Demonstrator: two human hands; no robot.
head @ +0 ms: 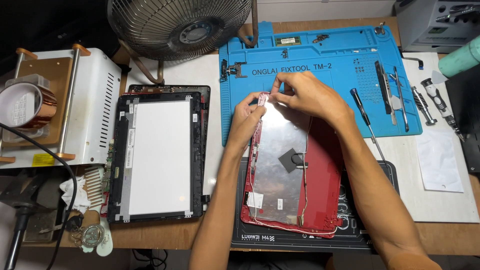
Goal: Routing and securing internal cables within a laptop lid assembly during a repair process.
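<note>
A: On the table [445, 210], across the blue mat [320, 60] and the black mat [350, 235] below it, lies a red lid [325, 170], inner side up, lined with silver foil [280, 165].

B: And the hands?

A: Both meet at its far left corner. The left hand [247, 117] pinches the lid's edge; the right hand [307, 95] closes its fingertips on something small at that corner, too small to name.

B: How would the lid handle?

A: Probably light and thin, so it may flex. The foil and the fine cables [304, 185] look delicate; the plastic rim seems the safer place to grip.

B: What else is near?

A: A bare screen panel [160, 155] lies to the left, well apart. Screwdrivers [367, 122] and tweezers [385, 92] rest to the right.
</note>
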